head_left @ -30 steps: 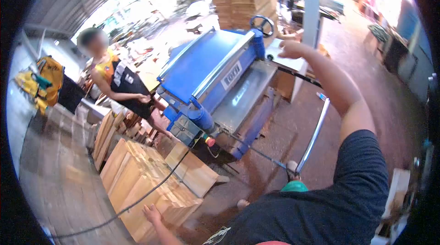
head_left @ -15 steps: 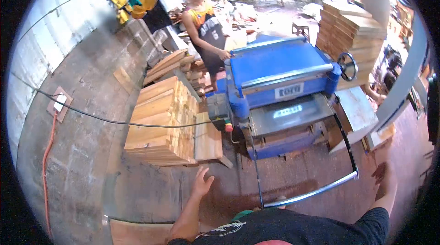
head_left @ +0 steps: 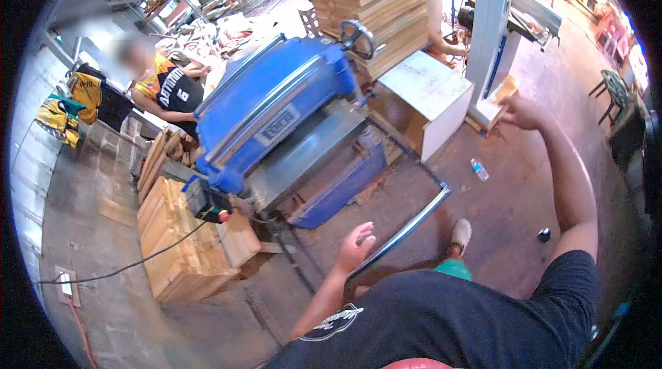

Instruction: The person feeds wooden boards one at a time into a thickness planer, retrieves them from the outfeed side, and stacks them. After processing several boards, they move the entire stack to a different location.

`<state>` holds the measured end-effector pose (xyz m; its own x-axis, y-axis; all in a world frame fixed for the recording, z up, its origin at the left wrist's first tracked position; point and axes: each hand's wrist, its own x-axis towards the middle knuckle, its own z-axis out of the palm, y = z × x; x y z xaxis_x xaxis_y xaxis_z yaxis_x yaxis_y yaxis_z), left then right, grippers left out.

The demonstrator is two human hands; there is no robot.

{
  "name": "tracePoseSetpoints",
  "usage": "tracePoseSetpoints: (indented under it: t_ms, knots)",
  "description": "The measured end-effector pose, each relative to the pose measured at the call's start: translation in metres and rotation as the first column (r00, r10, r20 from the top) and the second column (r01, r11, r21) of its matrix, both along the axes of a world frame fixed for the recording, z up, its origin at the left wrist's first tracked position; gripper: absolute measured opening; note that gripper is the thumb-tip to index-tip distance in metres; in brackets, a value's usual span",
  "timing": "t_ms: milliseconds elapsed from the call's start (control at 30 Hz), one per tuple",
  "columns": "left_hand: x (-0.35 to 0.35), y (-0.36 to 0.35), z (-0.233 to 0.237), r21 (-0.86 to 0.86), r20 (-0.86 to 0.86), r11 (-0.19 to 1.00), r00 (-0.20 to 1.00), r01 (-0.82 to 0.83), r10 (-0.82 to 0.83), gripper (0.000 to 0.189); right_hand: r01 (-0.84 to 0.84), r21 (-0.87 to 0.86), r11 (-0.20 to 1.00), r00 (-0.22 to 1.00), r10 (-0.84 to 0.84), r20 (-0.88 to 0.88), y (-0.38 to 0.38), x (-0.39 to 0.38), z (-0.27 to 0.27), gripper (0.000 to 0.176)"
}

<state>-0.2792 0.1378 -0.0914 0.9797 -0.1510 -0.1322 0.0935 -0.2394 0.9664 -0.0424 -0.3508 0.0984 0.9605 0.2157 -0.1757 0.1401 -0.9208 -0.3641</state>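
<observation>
In the head view my left hand point(head_left: 356, 247) is beside the chrome bar point(head_left: 407, 225) of the machine's frame, its fingers somewhat apart and nothing in it. My right hand point(head_left: 522, 112) reaches out to the right, at small pale wood pieces point(head_left: 491, 111) beside the grey post; its fingers are too small and blurred to tell a grip. Ahead stands a blue machine point(head_left: 276, 103) with a handwheel point(head_left: 358, 39) and a dark metal bed point(head_left: 310, 152).
A person point(head_left: 169, 86) stands behind the machine. Stacked boards point(head_left: 376, 7) and a white-topped box point(head_left: 427, 86) stand right of it, more planks point(head_left: 176, 238) left of it. A bottle point(head_left: 480, 170) lies on the floor. A cable point(head_left: 138, 265) runs to the machine.
The view has swung right. My right arm has gone from low at my side to stretched out at the wood pieces. The other person now leans towards the machine with both arms forward.
</observation>
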Motion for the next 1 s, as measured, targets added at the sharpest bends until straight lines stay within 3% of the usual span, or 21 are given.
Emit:
tracePoseSetpoints:
  t_ms: [33, 100, 133, 167, 200, 233, 267, 333, 433, 500, 633, 700, 767, 833, 867, 933, 1000]
  knots:
    - [0.014, -0.033, -0.006, -0.01, 0.0, 1.0, 1.0, -0.009, 0.009, 0.045, -0.005, -0.002, 1.0, 0.99, 0.005, -0.143, -0.014, 0.004, -0.002, 0.043]
    - [0.045, -0.106, -0.017, -0.046, -0.087, 0.991, 0.988, 0.127, -0.13, 0.044, -0.224, 0.03, 0.974, 0.964, 0.226, -0.138, -0.054, 0.019, -0.042, 0.036]
    - [0.062, -0.134, -0.017, 0.064, -0.132, 0.978, 0.973, 0.2, -0.19, 0.045, -0.168, 0.126, 0.978, 0.97, 0.187, -0.157, -0.073, 0.019, -0.067, 0.036]
    - [0.077, -0.157, -0.015, 0.063, -0.135, 0.979, 0.973, 0.196, -0.186, 0.045, 0.0, 0.328, 0.945, 0.972, 0.078, -0.223, -0.082, 0.009, -0.085, 0.037]
    - [0.091, -0.176, -0.014, 0.016, -0.151, 0.973, 0.963, 0.23, -0.225, 0.045, -0.006, 0.385, 0.923, 0.962, 0.111, -0.251, -0.115, 0.016, -0.152, 0.042]
    - [0.103, -0.199, -0.014, -0.042, -0.159, 0.966, 0.953, 0.256, -0.259, 0.046, -0.052, 0.33, 0.943, 0.921, 0.173, -0.349, -0.124, 0.012, -0.164, 0.046]
    - [0.119, -0.214, -0.003, 0.017, -0.149, 0.955, 0.945, 0.297, -0.291, 0.044, -0.115, 0.269, 0.956, 0.865, 0.23, -0.446, -0.127, 0.014, -0.165, 0.05]
    - [0.148, -0.232, -0.006, -0.016, -0.191, 0.976, 0.957, 0.218, -0.217, 0.042, -0.039, 0.33, 0.943, 0.828, 0.215, -0.517, -0.117, 0.019, -0.155, 0.054]
    - [0.179, -0.245, -0.002, -0.056, -0.243, 0.998, 0.969, 0.032, -0.045, 0.037, -0.119, 0.424, 0.898, 0.831, 0.324, -0.453, -0.119, 0.067, -0.197, 0.052]
    - [0.203, -0.246, -0.005, -0.065, -0.255, 0.998, 0.967, 0.001, -0.017, 0.037, 0.036, 0.427, 0.903, 0.807, 0.226, -0.546, -0.113, 0.113, -0.191, 0.059]
    - [0.289, -0.245, -0.055, -0.055, -0.236, 0.998, 0.972, -0.031, 0.017, 0.034, 0.064, 0.347, 0.936, 0.842, 0.136, -0.522, -0.14, 0.189, -0.235, 0.058]
    - [0.343, -0.249, -0.088, -0.193, -0.234, 0.979, 0.972, -0.066, 0.02, 0.033, -0.06, 0.453, 0.89, 0.95, 0.19, -0.249, -0.174, 0.199, -0.282, 0.04]
    - [0.409, -0.253, -0.133, -0.183, -0.233, 0.982, 0.972, -0.054, 0.01, 0.036, 0.289, 0.32, 0.902, 0.875, -0.113, -0.471, -0.174, 0.195, -0.223, 0.034]
    - [0.449, -0.265, -0.153, -0.212, -0.282, 0.972, 0.959, -0.102, 0.039, 0.042, 0.287, 0.186, 0.94, 0.74, -0.094, -0.666, -0.22, 0.203, -0.261, 0.035]
    - [0.468, -0.267, -0.146, -0.161, -0.314, 0.979, 0.947, -0.124, 0.068, 0.044, 0.274, 0.179, 0.945, 0.739, -0.088, -0.668, -0.23, 0.207, -0.261, 0.035]
    - [0.483, -0.266, -0.146, -0.102, -0.359, 0.982, 0.926, -0.16, 0.114, 0.047, 0.436, 0.169, 0.884, 0.645, -0.176, -0.743, -0.24, 0.217, -0.263, 0.053]
    - [0.5, -0.267, -0.151, -0.107, -0.454, 0.961, 0.872, -0.257, 0.183, 0.049, 0.448, 0.139, 0.883, 0.635, -0.205, -0.745, -0.246, 0.257, -0.275, 0.05]
